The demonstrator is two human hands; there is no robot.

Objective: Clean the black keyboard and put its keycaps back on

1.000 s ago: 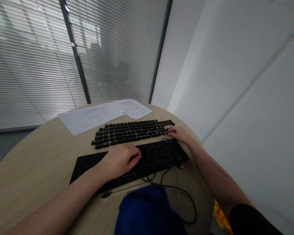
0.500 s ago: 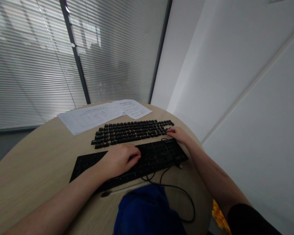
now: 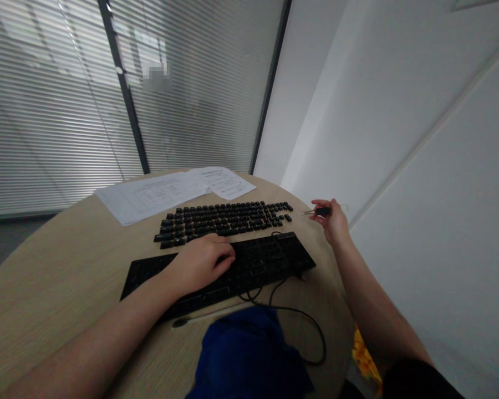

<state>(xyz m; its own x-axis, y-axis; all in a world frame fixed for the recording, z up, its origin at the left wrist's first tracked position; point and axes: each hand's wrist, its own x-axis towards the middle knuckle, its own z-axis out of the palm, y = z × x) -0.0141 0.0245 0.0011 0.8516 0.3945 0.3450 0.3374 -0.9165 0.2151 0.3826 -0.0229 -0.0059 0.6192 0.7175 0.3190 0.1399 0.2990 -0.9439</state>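
A round counter point(image 3: 58, 277) with a keyboard point(image 3: 274, 252) and loose keys point(image 3: 224, 213)

The counter has a curved edge. Its big open space is on the left. On the right, only a thin strip is free between the keyboard and the edge. The long black keyboard lies a bit slanted on the near side. White papers point(image 3: 162, 194) lie by the far edge. Rows of loose keys sit between the papers and the keyboard, with a small gap before the keyboard. Blue cloth point(image 3: 249, 354) is at the near side, and a black cord point(image 3: 324, 346) loops beside it. The left hand point(image 3: 202, 260) rests on the keyboard with bent fingers; I can't tell if its grip has anything. The right hand point(image 3: 336, 223), by the right edge, has its grip around a little black tool point(image 3: 323, 211) with thin wires. A thin stick point(image 3: 181, 322) with a dark tip lies just below the keyboard.
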